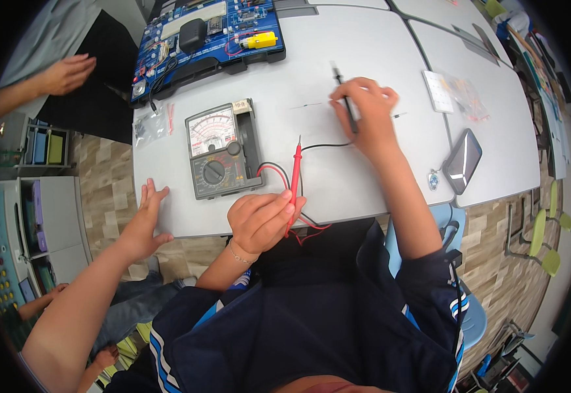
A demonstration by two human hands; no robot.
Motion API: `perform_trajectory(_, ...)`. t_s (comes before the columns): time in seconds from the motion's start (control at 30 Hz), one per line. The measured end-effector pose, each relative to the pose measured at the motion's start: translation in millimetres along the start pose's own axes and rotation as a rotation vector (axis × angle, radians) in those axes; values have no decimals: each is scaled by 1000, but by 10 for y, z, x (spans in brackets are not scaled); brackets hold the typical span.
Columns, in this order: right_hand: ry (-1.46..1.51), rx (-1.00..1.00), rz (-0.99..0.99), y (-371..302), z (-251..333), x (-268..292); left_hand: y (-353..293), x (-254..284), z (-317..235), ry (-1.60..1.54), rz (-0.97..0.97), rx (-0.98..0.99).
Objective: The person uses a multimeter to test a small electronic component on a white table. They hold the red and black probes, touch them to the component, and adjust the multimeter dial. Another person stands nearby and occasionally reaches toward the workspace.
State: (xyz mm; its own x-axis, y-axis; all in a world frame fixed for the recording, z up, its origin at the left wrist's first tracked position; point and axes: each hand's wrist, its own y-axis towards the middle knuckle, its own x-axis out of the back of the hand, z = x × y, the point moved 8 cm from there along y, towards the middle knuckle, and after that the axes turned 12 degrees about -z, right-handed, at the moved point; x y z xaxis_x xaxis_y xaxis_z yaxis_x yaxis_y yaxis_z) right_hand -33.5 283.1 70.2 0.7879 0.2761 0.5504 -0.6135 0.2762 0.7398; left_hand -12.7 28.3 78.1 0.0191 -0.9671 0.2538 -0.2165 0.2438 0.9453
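My left hand [259, 219] is closed around a red test probe [296, 170], its metal tip pointing up and away over the table's near part. In my right hand [369, 114] is a black test probe [347, 105]; its far end is blurred. Left of the hands lies an analog multimeter [216, 173] with a needle dial and a rotary knob, and red and black leads run from it. Between the meter and my right hand a small component with thin wire leads [307, 105] lies flat. Another small dark component [400, 116] sits just right of my right hand.
A blue electronics kit case [233, 56] stands open at the far left. Small plastic bags [151, 126] lie below it. A white board [437, 92] and a phone [463, 160] are at right. Other people's hands [142, 226] [69, 75] reach in from the left.
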Motion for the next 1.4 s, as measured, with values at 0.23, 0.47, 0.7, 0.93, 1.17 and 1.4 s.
perform_trajectory(0.23, -277, -279, 76, -374, -517, 554, 15, -30, -14, -44, 10, 7)
perform_trajectory(0.47, -306, -309, 113, -355, -624, 471, 38, -66, -8, -47, 21, 12)
perform_trajectory(0.7, -268, -312, 71, -339, -638, 400, 38, -75, 5, -35, 37, 22)
perform_trajectory(0.93, -315, -369, 94, -257, -656, 346, 43, -172, -14, -29, 47, 34)
perform_trajectory(1.17, -141, -390, 65, -226, -706, 342, -32, -152, 3, -21, 43, 37)
perform_trajectory(1.4, 222, -85, 313, -68, 11, -26, -57, -115, 11, 24, 36, 52)
